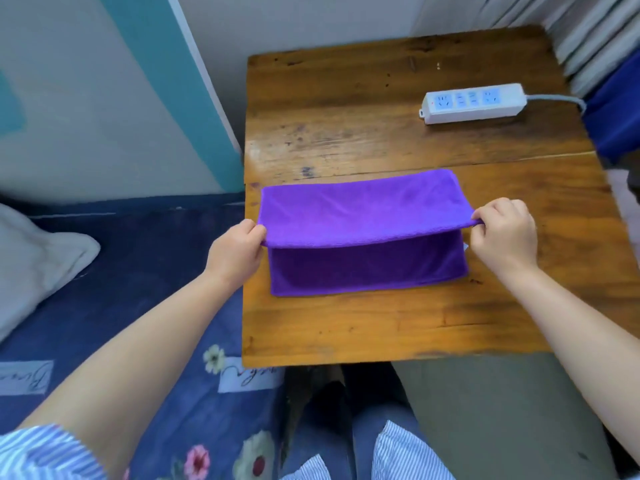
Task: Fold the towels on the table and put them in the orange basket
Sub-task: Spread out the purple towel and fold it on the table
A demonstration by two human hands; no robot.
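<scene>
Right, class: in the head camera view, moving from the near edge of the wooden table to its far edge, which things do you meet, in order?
Bare wood at the near edge of the table → purple towel, its lifted edge pinched by the left hand and right hand → white power strip near the far edge.

Single head-worn view, wide-angle, looking forward and steeply down, close above a wooden table (381, 323), both forearms reaching in from the bottom edge, bedding at left

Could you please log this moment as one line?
fold underway | left hand, right hand pinch purple microfibre towel | wooden table
</scene>
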